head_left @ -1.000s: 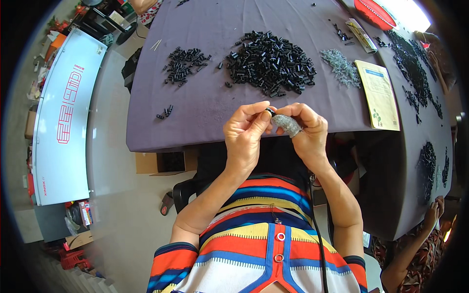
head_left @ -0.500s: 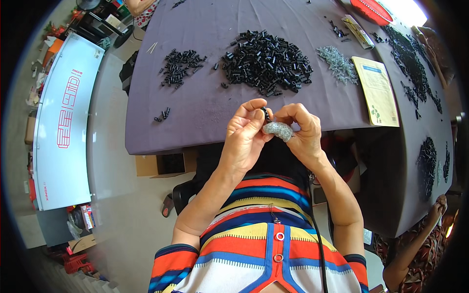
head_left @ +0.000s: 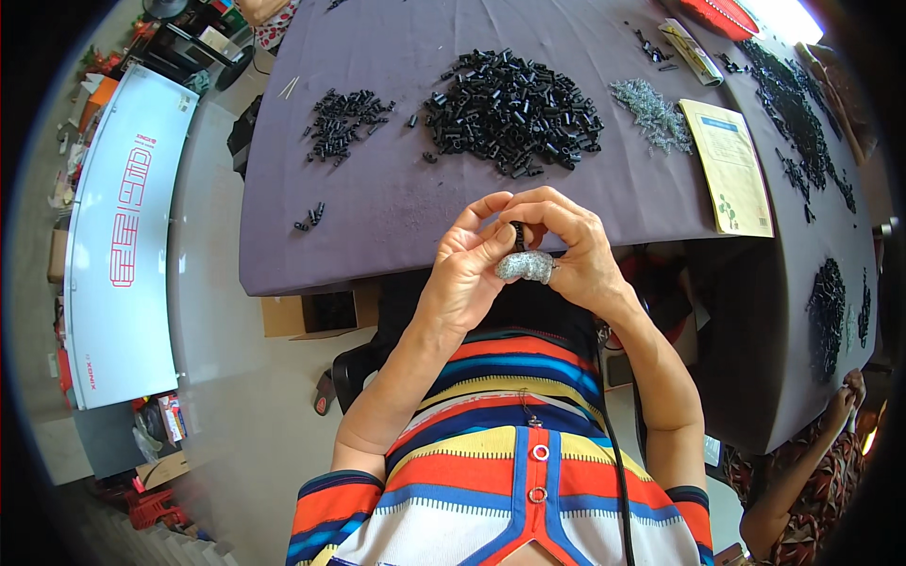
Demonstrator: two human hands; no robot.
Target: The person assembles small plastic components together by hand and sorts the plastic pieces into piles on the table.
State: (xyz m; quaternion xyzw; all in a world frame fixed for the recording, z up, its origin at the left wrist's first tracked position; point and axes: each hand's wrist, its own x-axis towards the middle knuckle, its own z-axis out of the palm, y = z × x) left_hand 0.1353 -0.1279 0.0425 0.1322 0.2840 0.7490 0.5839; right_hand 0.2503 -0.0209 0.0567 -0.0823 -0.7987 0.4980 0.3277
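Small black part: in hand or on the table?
In hand. The small black part is pinched between the fingertips of the left hand and right hand, raised off the purple table, above a grey-wrapped fingertip.

Just off the near edge of the purple-covered desk (head_left: 396, 217), the left hand (head_left: 467, 269) and right hand (head_left: 576, 250) meet, pinching a small black part (head_left: 518, 235) above a silvery wad (head_left: 525, 267). A big heap of black parts (head_left: 514, 108) lies mid-desk, a smaller heap (head_left: 344, 118) toward its left edge, silver screws (head_left: 651, 111) and a yellow booklet (head_left: 727, 165) rightward.

Striped multicolour shirt (head_left: 491, 481), short sleeves, seemingly snap-buttoned
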